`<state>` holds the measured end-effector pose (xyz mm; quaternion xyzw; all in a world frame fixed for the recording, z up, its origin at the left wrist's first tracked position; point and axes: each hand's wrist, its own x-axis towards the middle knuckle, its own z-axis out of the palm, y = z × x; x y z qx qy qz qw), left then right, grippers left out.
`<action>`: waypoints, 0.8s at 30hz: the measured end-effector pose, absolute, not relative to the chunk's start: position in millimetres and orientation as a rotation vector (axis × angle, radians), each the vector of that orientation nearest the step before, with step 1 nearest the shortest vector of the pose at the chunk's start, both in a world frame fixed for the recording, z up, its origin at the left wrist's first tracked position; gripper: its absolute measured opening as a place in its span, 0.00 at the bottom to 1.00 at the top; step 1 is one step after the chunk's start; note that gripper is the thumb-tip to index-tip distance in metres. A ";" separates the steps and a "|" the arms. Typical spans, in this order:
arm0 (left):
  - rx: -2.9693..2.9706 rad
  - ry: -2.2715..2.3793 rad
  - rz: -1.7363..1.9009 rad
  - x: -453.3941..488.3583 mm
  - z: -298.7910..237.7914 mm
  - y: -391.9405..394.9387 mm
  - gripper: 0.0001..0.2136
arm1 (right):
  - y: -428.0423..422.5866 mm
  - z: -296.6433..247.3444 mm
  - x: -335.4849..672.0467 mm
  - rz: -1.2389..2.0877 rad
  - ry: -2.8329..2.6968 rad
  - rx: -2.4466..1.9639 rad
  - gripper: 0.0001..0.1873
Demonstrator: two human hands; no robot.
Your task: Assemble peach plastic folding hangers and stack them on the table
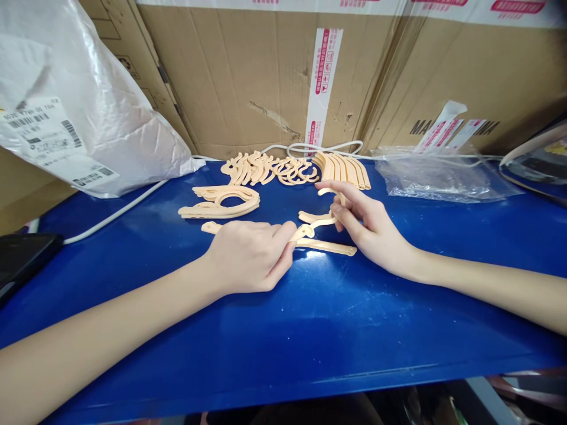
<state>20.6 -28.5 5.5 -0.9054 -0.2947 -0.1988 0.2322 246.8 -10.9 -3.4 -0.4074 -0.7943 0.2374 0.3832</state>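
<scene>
My left hand (pixel 252 255) is closed around a beige plastic hanger arm (pixel 303 232), mostly hidden by the fingers. Between thumb and fingers, my right hand (pixel 370 230) pinches a curved hanger hook (pixel 326 222), its lower end meeting the arm's tip. Under and beside my hands are a long straight hanger bar (pixel 332 247) and a short curved piece (pixel 309 216). Beyond my left hand lie folded hangers (pixel 217 208) with a round opening. Farther back are a heap of small curved hanger parts (pixel 248 168) and a neat row of curved hanger arms (pixel 343 169).
Everything rests on a blue table (pixel 283 342). Cardboard boxes (pixel 248 77) wall off the back. A white parcel bag (pixel 101 106) leans at left, above a black device (pixel 26 260). A clear plastic bag (pixel 447 177) and white cable (pixel 119 215) lie on the table.
</scene>
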 end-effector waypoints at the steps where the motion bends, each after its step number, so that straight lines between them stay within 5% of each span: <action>1: -2.490 -0.811 -0.541 20.4 5.4 -28.4 0.11 | -11.1 -3.3 246.8 0.591 -2.026 -1.048 0.21; 24: -2.513 -0.695 -0.604 19.6 -0.9 -27.5 0.11 | -6.8 -2.2 248.9 0.766 -2.113 -0.930 0.19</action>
